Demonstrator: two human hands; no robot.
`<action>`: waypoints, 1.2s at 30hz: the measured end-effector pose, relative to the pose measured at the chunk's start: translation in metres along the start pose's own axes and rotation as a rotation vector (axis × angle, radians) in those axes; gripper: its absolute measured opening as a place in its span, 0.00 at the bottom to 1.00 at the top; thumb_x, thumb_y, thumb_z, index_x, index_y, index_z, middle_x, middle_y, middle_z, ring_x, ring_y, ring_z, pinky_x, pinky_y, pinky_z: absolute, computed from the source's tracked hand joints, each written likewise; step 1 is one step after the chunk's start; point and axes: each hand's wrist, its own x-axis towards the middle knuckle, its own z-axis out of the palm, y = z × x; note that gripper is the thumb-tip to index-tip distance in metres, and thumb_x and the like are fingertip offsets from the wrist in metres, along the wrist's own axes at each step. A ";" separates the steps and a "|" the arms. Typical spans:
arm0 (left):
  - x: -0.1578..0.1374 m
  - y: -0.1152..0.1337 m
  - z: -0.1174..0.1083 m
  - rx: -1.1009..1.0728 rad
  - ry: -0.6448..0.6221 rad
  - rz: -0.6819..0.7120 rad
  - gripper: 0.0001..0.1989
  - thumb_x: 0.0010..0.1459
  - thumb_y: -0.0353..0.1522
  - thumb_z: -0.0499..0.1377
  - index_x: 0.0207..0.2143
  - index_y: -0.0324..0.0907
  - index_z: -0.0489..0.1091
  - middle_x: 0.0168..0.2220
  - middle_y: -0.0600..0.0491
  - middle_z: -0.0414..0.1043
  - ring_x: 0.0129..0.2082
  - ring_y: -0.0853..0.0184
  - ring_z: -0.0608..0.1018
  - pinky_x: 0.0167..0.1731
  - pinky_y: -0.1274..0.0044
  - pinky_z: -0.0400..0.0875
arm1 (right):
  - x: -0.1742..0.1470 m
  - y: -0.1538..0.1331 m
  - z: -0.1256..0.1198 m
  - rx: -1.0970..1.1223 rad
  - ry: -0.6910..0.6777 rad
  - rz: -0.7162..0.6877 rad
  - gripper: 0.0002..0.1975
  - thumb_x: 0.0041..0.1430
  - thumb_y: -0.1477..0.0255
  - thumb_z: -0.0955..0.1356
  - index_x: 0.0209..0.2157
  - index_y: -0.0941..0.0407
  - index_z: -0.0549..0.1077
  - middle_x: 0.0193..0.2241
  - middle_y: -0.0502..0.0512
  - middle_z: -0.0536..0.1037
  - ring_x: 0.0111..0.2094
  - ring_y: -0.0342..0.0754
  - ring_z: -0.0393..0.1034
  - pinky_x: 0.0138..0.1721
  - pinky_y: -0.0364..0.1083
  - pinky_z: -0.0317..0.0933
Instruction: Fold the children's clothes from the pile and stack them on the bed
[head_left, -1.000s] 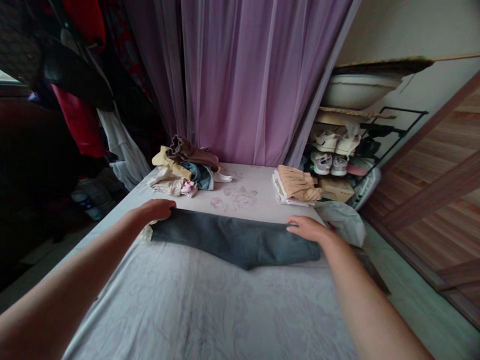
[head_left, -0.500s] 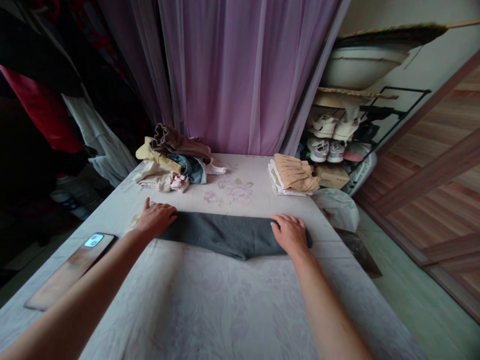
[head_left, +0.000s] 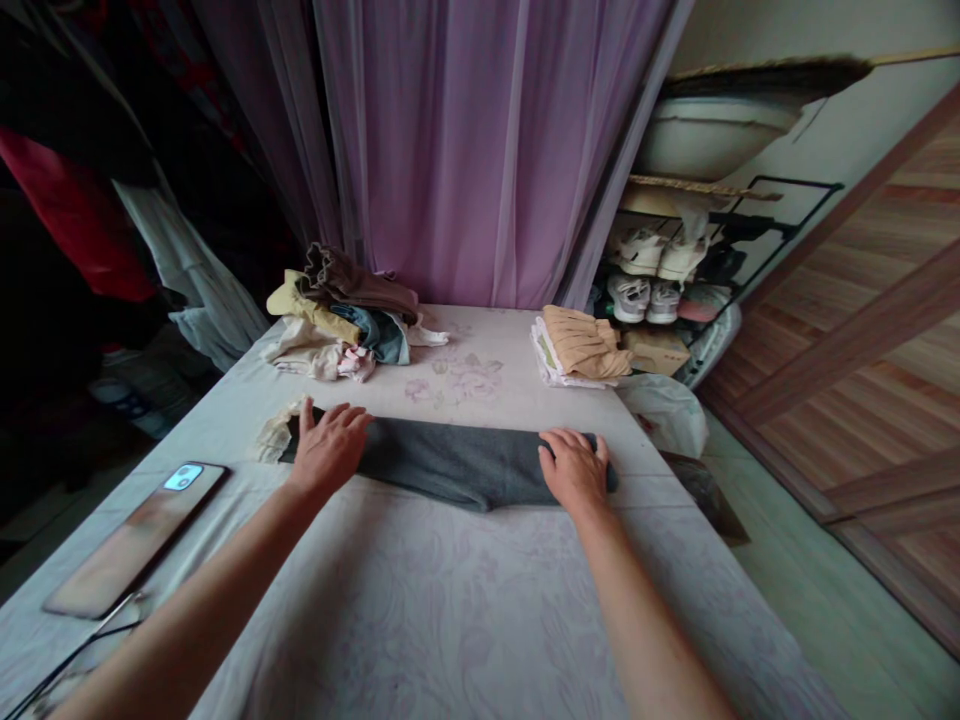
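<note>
Head view: two hands flat on one grey garment

Two hands, one dark grey garment (head_left: 450, 460), one phone (head_left: 139, 540), two clothing piles and four pale shoes (head_left: 649, 275) show. The garment lies folded in a long strip across the centre of the frame, on a pale patterned cloth (head_left: 480, 610). The left hand (head_left: 330, 440) rests palm down near its left end, fingers spread, grasping nothing; the right hand (head_left: 576, 468) lies likewise near its right end. Most of the strip stretches between them. Cream frilled fabric (head_left: 276, 430) pokes out at the far left; whether it is joined, I cannot tell. Upper-left, the loose heap (head_left: 375, 290) overlaps too much for counting its pieces; the neater stack (head_left: 581, 345) sits right of centre. Lower-left, a dark cord (head_left: 60, 670) is cut off.
</note>
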 end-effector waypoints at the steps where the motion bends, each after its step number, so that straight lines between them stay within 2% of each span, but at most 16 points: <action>1: -0.008 0.010 0.003 -0.066 -0.001 0.066 0.14 0.63 0.32 0.51 0.45 0.47 0.75 0.50 0.49 0.76 0.55 0.55 0.72 0.62 0.48 0.39 | -0.004 -0.002 0.001 0.020 0.029 -0.011 0.13 0.62 0.72 0.62 0.44 0.52 0.76 0.49 0.57 0.79 0.52 0.55 0.67 0.60 0.64 0.38; 4: -0.027 0.039 0.015 -0.274 -0.095 0.284 0.13 0.63 0.38 0.55 0.45 0.48 0.75 0.51 0.50 0.76 0.55 0.58 0.72 0.63 0.54 0.48 | -0.017 -0.010 0.008 0.066 0.080 -0.051 0.14 0.64 0.71 0.61 0.42 0.52 0.77 0.48 0.56 0.79 0.52 0.54 0.68 0.62 0.64 0.36; 6: -0.034 0.054 0.024 -0.357 -0.133 0.331 0.13 0.62 0.39 0.57 0.47 0.49 0.74 0.51 0.51 0.76 0.55 0.59 0.73 0.61 0.57 0.53 | -0.025 -0.013 0.012 0.082 0.095 -0.062 0.14 0.65 0.71 0.60 0.41 0.52 0.77 0.47 0.56 0.79 0.51 0.54 0.69 0.62 0.63 0.35; 11: -0.031 0.067 0.038 -0.454 -0.072 0.208 0.08 0.61 0.35 0.58 0.41 0.47 0.74 0.47 0.51 0.78 0.48 0.62 0.77 0.55 0.63 0.62 | -0.029 -0.011 0.017 0.113 0.134 -0.063 0.14 0.65 0.71 0.60 0.39 0.52 0.77 0.46 0.56 0.80 0.49 0.52 0.70 0.63 0.61 0.35; 15: -0.026 0.072 0.039 -0.503 -0.056 0.123 0.04 0.58 0.32 0.59 0.37 0.46 0.73 0.43 0.53 0.79 0.45 0.64 0.77 0.54 0.65 0.63 | -0.029 -0.011 0.019 0.126 0.160 -0.055 0.14 0.64 0.71 0.60 0.38 0.52 0.78 0.45 0.56 0.81 0.47 0.52 0.71 0.63 0.61 0.36; 19: -0.025 0.080 0.037 -0.456 -0.052 0.012 0.03 0.57 0.31 0.59 0.35 0.45 0.72 0.38 0.54 0.78 0.42 0.62 0.77 0.53 0.64 0.62 | -0.028 -0.011 0.015 0.126 0.179 -0.063 0.14 0.63 0.71 0.60 0.40 0.52 0.77 0.46 0.55 0.80 0.48 0.52 0.70 0.62 0.61 0.37; 21: -0.025 0.083 0.037 -0.440 -0.046 -0.022 0.03 0.57 0.31 0.60 0.35 0.45 0.72 0.38 0.53 0.78 0.41 0.61 0.76 0.53 0.64 0.62 | -0.028 -0.005 0.010 0.101 0.244 0.000 0.15 0.63 0.69 0.61 0.44 0.53 0.76 0.49 0.57 0.78 0.51 0.55 0.68 0.62 0.62 0.38; 24: -0.028 0.086 0.035 -0.407 -0.030 -0.042 0.04 0.56 0.32 0.60 0.36 0.44 0.72 0.38 0.51 0.78 0.41 0.60 0.76 0.50 0.65 0.65 | -0.029 0.013 0.001 0.056 0.311 0.233 0.21 0.61 0.65 0.61 0.52 0.58 0.73 0.51 0.65 0.75 0.52 0.60 0.67 0.56 0.60 0.49; 27: -0.029 0.087 0.031 -0.356 -0.036 -0.017 0.06 0.58 0.32 0.59 0.38 0.44 0.73 0.40 0.50 0.77 0.43 0.59 0.76 0.48 0.66 0.66 | -0.030 0.034 -0.003 0.076 0.220 0.452 0.28 0.58 0.59 0.63 0.54 0.62 0.71 0.46 0.70 0.77 0.45 0.61 0.70 0.46 0.56 0.59; 29: -0.028 0.085 0.025 -0.321 -0.081 0.024 0.09 0.59 0.31 0.57 0.42 0.46 0.73 0.44 0.51 0.77 0.45 0.59 0.75 0.50 0.65 0.64 | -0.029 0.046 -0.005 0.114 0.145 0.519 0.29 0.56 0.55 0.63 0.51 0.61 0.73 0.42 0.69 0.78 0.42 0.61 0.71 0.42 0.54 0.61; 32: -0.022 0.074 0.011 -0.212 -0.170 0.066 0.15 0.58 0.29 0.56 0.47 0.49 0.74 0.50 0.51 0.75 0.50 0.58 0.74 0.53 0.62 0.61 | -0.025 0.057 -0.008 0.157 0.066 0.534 0.26 0.52 0.53 0.64 0.41 0.58 0.77 0.37 0.66 0.79 0.39 0.59 0.71 0.39 0.52 0.62; 36: -0.008 0.051 -0.010 -0.010 -0.319 0.046 0.19 0.58 0.26 0.53 0.47 0.51 0.75 0.49 0.50 0.75 0.47 0.58 0.76 0.46 0.65 0.67 | -0.018 0.064 -0.021 0.238 0.030 0.462 0.21 0.47 0.53 0.66 0.34 0.56 0.76 0.34 0.62 0.79 0.36 0.57 0.71 0.36 0.50 0.62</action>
